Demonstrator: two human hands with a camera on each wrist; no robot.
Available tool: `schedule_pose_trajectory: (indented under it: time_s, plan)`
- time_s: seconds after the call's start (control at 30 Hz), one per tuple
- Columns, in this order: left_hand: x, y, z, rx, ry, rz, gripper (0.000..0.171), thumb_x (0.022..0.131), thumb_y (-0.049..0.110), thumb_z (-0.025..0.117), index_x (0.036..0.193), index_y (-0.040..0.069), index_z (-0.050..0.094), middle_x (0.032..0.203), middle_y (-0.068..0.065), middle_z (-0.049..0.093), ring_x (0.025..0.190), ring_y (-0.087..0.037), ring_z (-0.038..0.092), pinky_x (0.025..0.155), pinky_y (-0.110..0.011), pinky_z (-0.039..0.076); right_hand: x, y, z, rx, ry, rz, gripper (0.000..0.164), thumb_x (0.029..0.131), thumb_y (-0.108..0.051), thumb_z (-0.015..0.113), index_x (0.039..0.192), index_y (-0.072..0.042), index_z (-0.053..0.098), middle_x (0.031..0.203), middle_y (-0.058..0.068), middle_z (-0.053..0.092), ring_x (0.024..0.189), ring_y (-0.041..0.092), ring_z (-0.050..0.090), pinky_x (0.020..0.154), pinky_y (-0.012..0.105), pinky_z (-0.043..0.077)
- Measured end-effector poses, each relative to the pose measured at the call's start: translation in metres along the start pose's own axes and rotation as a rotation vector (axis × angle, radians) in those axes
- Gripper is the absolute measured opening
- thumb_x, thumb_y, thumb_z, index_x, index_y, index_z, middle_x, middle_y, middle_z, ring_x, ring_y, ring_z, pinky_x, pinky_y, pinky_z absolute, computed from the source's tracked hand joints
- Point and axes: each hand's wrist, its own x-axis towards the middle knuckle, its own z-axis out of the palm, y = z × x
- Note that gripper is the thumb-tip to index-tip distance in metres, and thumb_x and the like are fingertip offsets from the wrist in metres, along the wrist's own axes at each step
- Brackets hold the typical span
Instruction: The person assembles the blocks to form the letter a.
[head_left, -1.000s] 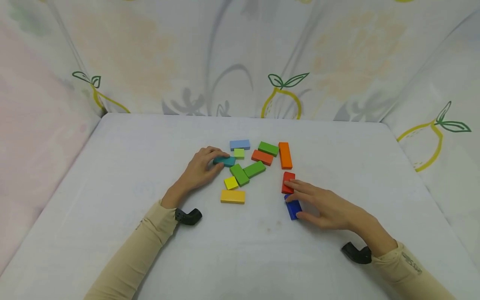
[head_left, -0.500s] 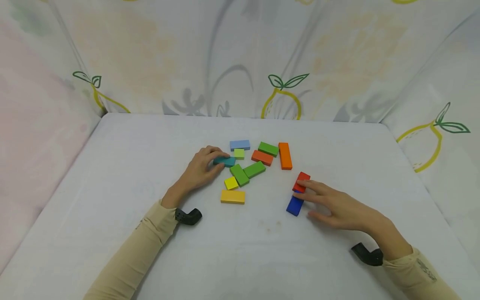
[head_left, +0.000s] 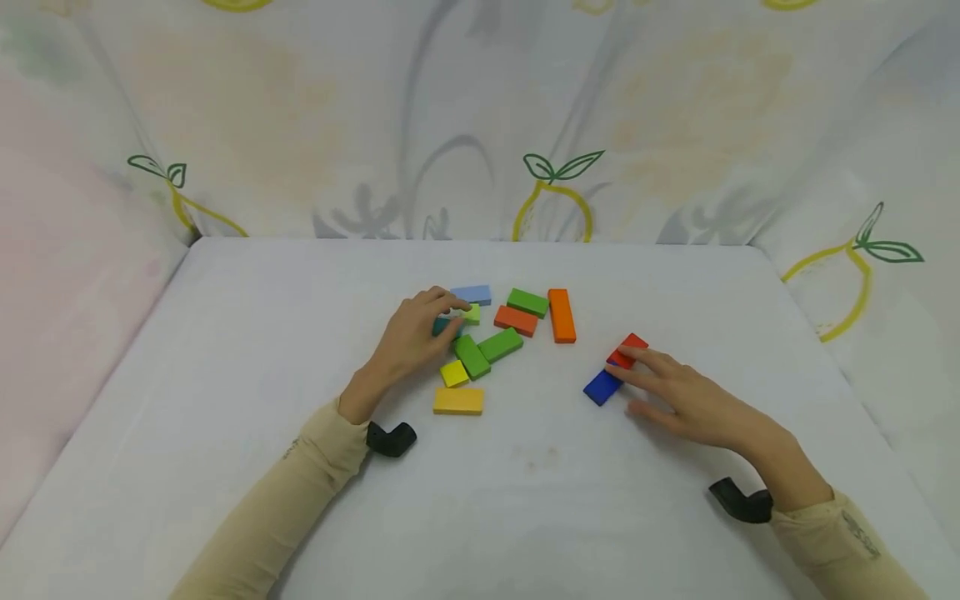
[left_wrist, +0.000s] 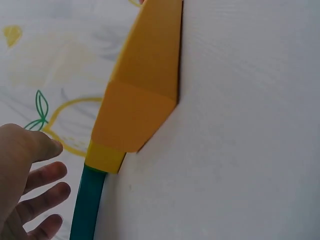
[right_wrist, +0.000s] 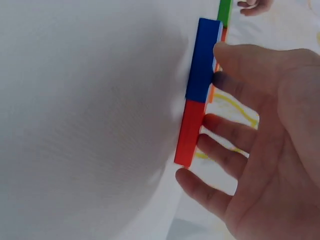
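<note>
In the head view my right hand (head_left: 682,400) has its fingertips on a red block (head_left: 627,350) and a blue block (head_left: 603,387). These two lie end to end, slanting across the table. The right wrist view shows the fingers spread along the blue block (right_wrist: 204,60) and the red block (right_wrist: 190,132), none curled round them. Over a teal block (head_left: 441,327) hovers my left hand (head_left: 412,333), partly hiding it and a light green block (head_left: 471,315). Its thumb and fingers stand apart, with nothing between them, in the left wrist view.
A yellow block (head_left: 453,373) and an amber block (head_left: 458,402) lie nearest me. Two touching green blocks (head_left: 472,357), a light blue block (head_left: 472,294), a red-orange block (head_left: 516,320), another green block (head_left: 528,302) and an orange block (head_left: 562,316) are grouped mid-table.
The red and blue blocks have slid right and turned clockwise under my right hand. My left hand has loosened from the teal block and shifted slightly over it. The head view has shifted a little.
</note>
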Motion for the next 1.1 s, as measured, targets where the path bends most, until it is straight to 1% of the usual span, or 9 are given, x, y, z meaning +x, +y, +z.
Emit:
schedule_pose_trajectory:
  time_s: [0.1, 0.23, 0.4, 0.5, 0.6, 0.67, 0.83, 0.9, 1.1]
  plan:
    - [0.011, 0.002, 0.004, 0.046, -0.033, -0.009, 0.020, 0.091, 0.018, 0.062, 0.109, 0.012, 0.068, 0.107, -0.006, 0.064, 0.098, -0.024, 0.058, 0.082, -0.041, 0.046, 0.001, 0.006, -0.001, 0.003, 0.008, 0.031, 0.052, 0.092, -0.029, 0.061, 0.141, -0.018, 0.046, 0.148, 0.015, 0.034, 0.132, 0.040, 0.037, 0.099, 0.061, 0.037]
    - [0.019, 0.004, 0.004, 0.131, -0.106, -0.007, 0.018, 0.091, 0.021, 0.062, 0.105, 0.014, 0.071, 0.110, -0.005, 0.064, 0.098, -0.024, 0.058, 0.082, -0.040, 0.048, 0.007, 0.012, 0.000, 0.026, 0.024, 0.050, 0.051, 0.093, -0.028, 0.059, 0.141, -0.014, 0.046, 0.147, 0.018, 0.034, 0.130, 0.042, 0.036, 0.099, 0.062, 0.036]
    - [0.023, 0.003, 0.002, 0.227, -0.168, 0.044, 0.020, 0.092, 0.023, 0.062, 0.106, 0.016, 0.074, 0.110, -0.004, 0.065, 0.096, -0.024, 0.058, 0.078, -0.039, 0.048, 0.016, 0.021, -0.002, 0.052, 0.038, 0.094, 0.050, 0.096, -0.029, 0.054, 0.143, -0.014, 0.043, 0.147, 0.020, 0.031, 0.130, 0.043, 0.031, 0.101, 0.063, 0.032]
    - [0.022, -0.001, 0.001, 0.224, -0.172, 0.063, 0.021, 0.092, 0.023, 0.062, 0.108, 0.015, 0.073, 0.110, -0.004, 0.065, 0.094, -0.022, 0.057, 0.076, -0.036, 0.048, 0.019, 0.025, -0.003, 0.048, 0.039, 0.122, 0.050, 0.097, -0.029, 0.052, 0.144, -0.015, 0.041, 0.148, 0.021, 0.030, 0.129, 0.044, 0.030, 0.100, 0.065, 0.031]
    - [0.020, -0.007, -0.001, 0.186, -0.170, 0.061, 0.022, 0.092, 0.021, 0.062, 0.109, 0.013, 0.072, 0.110, -0.004, 0.064, 0.094, -0.021, 0.055, 0.076, -0.033, 0.049, 0.023, 0.029, -0.004, 0.029, 0.039, 0.148, 0.051, 0.097, -0.030, 0.051, 0.144, -0.016, 0.040, 0.148, 0.022, 0.029, 0.128, 0.045, 0.030, 0.098, 0.065, 0.032]
    - [0.018, -0.011, -0.004, 0.164, -0.165, 0.055, 0.022, 0.092, 0.019, 0.063, 0.109, 0.011, 0.072, 0.110, -0.005, 0.064, 0.094, -0.021, 0.055, 0.083, -0.035, 0.049, 0.025, 0.030, -0.005, 0.012, 0.035, 0.164, 0.052, 0.097, -0.031, 0.051, 0.145, -0.016, 0.038, 0.148, 0.022, 0.028, 0.128, 0.046, 0.029, 0.098, 0.066, 0.032]
    - [0.012, -0.017, -0.012, 0.145, -0.166, 0.039, 0.021, 0.091, 0.016, 0.062, 0.109, 0.010, 0.072, 0.109, -0.007, 0.064, 0.094, -0.023, 0.055, 0.087, -0.037, 0.048, 0.031, 0.032, -0.005, -0.005, 0.027, 0.190, 0.054, 0.098, -0.033, 0.049, 0.147, -0.016, 0.035, 0.148, 0.021, 0.027, 0.130, 0.046, 0.026, 0.098, 0.065, 0.031]
    - [0.009, -0.020, -0.016, 0.152, -0.167, 0.039, 0.021, 0.092, 0.015, 0.062, 0.110, 0.010, 0.072, 0.109, -0.007, 0.064, 0.094, -0.023, 0.054, 0.082, -0.036, 0.049, 0.034, 0.033, -0.005, -0.008, 0.030, 0.193, 0.053, 0.098, -0.033, 0.048, 0.147, -0.015, 0.035, 0.147, 0.022, 0.027, 0.129, 0.046, 0.026, 0.097, 0.065, 0.031]
    - [-0.006, -0.029, -0.029, 0.142, -0.150, 0.033, 0.019, 0.089, 0.008, 0.063, 0.106, 0.007, 0.073, 0.106, -0.011, 0.064, 0.096, -0.026, 0.057, 0.084, -0.038, 0.050, 0.041, 0.033, -0.007, 0.008, 0.015, 0.211, 0.052, 0.101, -0.032, 0.043, 0.148, -0.013, 0.031, 0.147, 0.023, 0.024, 0.129, 0.047, 0.024, 0.097, 0.065, 0.031]
